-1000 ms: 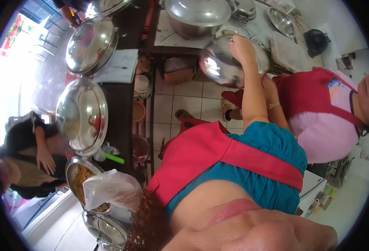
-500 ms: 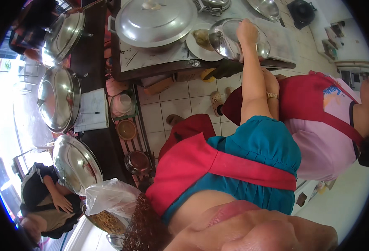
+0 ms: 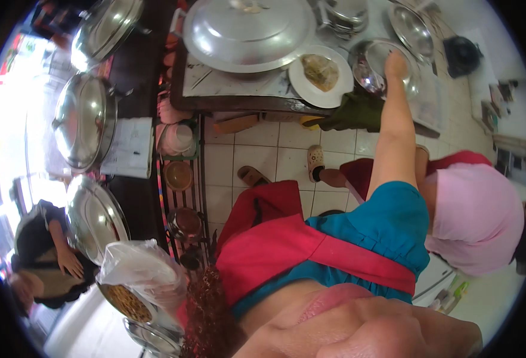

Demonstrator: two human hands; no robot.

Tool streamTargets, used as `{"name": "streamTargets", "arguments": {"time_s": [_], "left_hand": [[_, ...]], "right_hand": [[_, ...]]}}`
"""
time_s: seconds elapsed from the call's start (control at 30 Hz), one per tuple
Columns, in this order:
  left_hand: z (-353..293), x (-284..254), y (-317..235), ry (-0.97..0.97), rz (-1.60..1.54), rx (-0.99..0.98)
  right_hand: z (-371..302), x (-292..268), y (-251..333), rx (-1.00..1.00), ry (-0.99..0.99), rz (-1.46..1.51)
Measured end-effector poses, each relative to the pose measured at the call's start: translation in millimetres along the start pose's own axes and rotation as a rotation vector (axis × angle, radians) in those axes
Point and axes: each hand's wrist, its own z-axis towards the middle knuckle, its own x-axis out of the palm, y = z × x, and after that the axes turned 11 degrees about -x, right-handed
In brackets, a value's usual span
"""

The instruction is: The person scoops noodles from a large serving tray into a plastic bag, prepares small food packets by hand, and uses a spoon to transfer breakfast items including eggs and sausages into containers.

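While a dark-edged, pale-topped table point(image 3: 239, 85) bearing a large covered pot point(image 3: 248, 36) and a white plate point(image 3: 328, 99) stands over pale floor tiles point(image 3: 257, 140), the right hand point(image 3: 396, 65) reaches across, its fingers closed at the top of a shiny metal lid point(image 3: 367, 77). The lid is directly beneath those fingers, just beside the plate. Any writing on the paper point(image 3: 126, 146) atop the dark counter point(image 3: 138, 77) is too small to read.

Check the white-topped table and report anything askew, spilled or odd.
A rumpled dark green cloth hangs over the edge of the white-topped table, beside the round white plate; it looks untidily draped. No spill stands out.
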Motion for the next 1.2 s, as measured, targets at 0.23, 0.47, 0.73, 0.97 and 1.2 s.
{"name": "streamTargets", "arguments": {"time_s": [0.23,0.47,0.73,0.97,1.2], "left_hand": [[-44,-56,-15,-0.204,-0.053,0.117],[-98,-131,-21,-0.449,-0.242,0.257],[-179,-225,50,-0.901,-0.04,0.38],[-206,-281,144,-1.248,0.801,0.225],[-178,-316,156,-0.103,-1.013,0.28]], "right_hand": [[-4,-1,12,-0.164,0.036,-0.016],[-263,-47,261,-0.751,0.773,0.503],[-540,-171,461,-2.165,1.093,0.439],[-666,-238,592,-2.01,0.591,0.91],[-705,-237,640,-1.554,0.5,0.799]]}}
